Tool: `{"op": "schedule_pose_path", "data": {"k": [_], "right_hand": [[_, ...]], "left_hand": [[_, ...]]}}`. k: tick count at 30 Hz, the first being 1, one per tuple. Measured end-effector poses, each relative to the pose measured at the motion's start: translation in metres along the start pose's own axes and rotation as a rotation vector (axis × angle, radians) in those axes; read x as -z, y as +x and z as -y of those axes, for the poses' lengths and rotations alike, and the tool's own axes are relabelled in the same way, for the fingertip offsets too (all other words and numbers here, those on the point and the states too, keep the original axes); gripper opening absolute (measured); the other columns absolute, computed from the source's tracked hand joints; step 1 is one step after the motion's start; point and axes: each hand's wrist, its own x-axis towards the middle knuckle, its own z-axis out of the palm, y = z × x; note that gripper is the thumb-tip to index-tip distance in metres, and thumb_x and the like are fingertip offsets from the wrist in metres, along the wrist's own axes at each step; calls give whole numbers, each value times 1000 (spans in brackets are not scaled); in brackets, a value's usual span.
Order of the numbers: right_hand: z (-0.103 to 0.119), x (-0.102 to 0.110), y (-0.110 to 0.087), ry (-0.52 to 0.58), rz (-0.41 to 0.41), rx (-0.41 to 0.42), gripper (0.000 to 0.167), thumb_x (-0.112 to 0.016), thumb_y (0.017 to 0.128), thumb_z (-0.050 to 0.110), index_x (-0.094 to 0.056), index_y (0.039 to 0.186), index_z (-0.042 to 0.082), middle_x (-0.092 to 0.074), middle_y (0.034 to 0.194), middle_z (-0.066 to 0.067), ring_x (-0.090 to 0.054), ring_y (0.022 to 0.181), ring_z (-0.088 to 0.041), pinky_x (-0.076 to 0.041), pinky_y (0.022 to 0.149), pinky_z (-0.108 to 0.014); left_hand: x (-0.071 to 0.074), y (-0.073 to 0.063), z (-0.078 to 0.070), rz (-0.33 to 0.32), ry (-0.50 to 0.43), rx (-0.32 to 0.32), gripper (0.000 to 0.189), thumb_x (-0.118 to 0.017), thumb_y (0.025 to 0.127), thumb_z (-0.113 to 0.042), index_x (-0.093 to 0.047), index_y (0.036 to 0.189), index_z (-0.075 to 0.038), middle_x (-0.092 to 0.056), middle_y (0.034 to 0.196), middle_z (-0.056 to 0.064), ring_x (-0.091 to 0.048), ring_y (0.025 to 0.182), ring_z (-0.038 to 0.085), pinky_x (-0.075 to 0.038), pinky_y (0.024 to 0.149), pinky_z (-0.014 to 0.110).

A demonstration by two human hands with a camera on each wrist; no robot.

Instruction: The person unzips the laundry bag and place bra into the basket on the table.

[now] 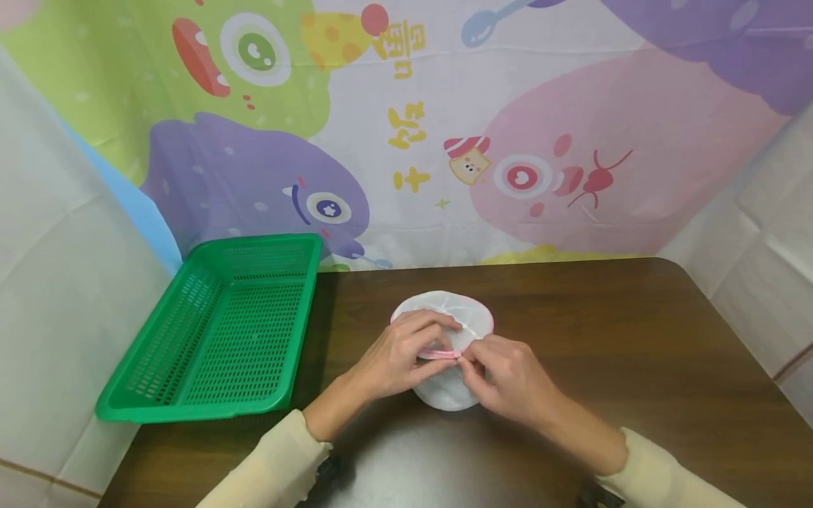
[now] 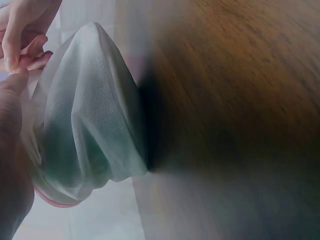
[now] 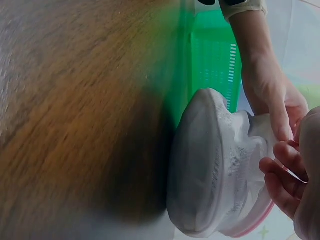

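A white mesh laundry bag [image 1: 444, 394] with pink edging stands on the brown table in front of me. Across its top runs a pink zipper [image 1: 437, 354]. My left hand [image 1: 396, 353] pinches this zipper strip between thumb and fingers from the left. From the right, my right hand [image 1: 511, 374] pinches the zipper's end with thumb and forefinger, close to the left fingertips. In the left wrist view the bag's thin mesh side [image 2: 95, 110] hangs in soft folds. The right wrist view shows its rounded base [image 3: 197, 170] on the tabletop; the small zipper pull is hidden by fingers.
A green plastic basket [image 1: 298, 339] with slotted sides stands at the left of the table [image 1: 603, 317]. Behind the table hangs a cartoon-printed cloth [image 1: 419, 212]. Pale cloth walls [image 1: 768, 233] close in both sides.
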Motion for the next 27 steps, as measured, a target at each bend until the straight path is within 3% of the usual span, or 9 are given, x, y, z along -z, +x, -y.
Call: {"op": "schedule_pose_path", "data": {"k": [12, 19, 27], "right_hand": [[3, -2, 3, -21, 7, 0, 14, -71, 89, 2, -66, 82, 13, -61, 67, 8, -52, 63, -2, -43, 56, -16], [0, -1, 0, -23, 19, -23, 15, -68, 97, 6, -67, 83, 12, -63, 68, 7, -55, 64, -3, -46, 58, -16], [-4, 1, -3, -13, -15, -23, 16, -74, 87, 0, -66, 83, 14, -62, 69, 8, -54, 64, -4, -45, 58, -16]], "left_hand": [[-1, 2, 1, 3, -1, -17, 17, -90, 93, -10, -74, 97, -11, -82, 124, 7, -78, 119, 23, -64, 110, 38], [0, 1, 2, -30, -5, -62, 24, -91, 92, -8, -68, 91, -10, -82, 122, 8, -78, 117, 24, -64, 107, 39], [2, 0, 3, -48, -18, -71, 25, -92, 90, -6, -68, 90, -10, -82, 120, 8, -79, 115, 24, -65, 104, 39]]}}
